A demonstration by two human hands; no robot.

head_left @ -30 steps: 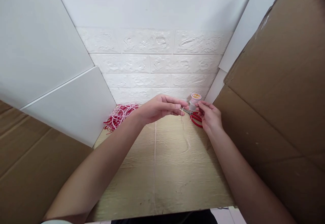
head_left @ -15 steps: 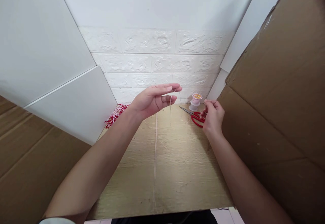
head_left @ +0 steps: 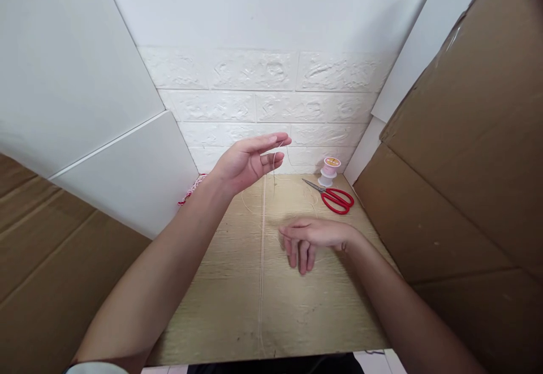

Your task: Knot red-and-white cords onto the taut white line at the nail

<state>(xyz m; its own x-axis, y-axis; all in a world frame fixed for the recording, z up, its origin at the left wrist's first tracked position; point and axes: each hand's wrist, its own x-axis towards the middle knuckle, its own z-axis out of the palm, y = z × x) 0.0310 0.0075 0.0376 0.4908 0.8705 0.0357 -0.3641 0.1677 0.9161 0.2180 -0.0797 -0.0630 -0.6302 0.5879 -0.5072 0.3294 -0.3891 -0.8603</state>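
Here, the left hand (head_left: 250,162) pinches thread (head_left: 274,176) between nearly closed fingers above the surface (head_left: 220,312)
Scissors (head_left: 337,200) and a spool (head_left: 330,171) sit beyond the blurred right hand (head_left: 311,235), whose fingers bend loosely, any hold unclear; a wall (head_left: 271,80) and cardboard (head_left: 458,153) close the back and right, while the surface runs to its near edge; the spool's orange label (head_left: 332,162) is too small to read

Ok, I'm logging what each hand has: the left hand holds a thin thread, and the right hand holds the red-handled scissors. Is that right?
The scissors aren't in the right hand; the head view shows them lying on the table beyond it. The left hand does hold a thin thread.
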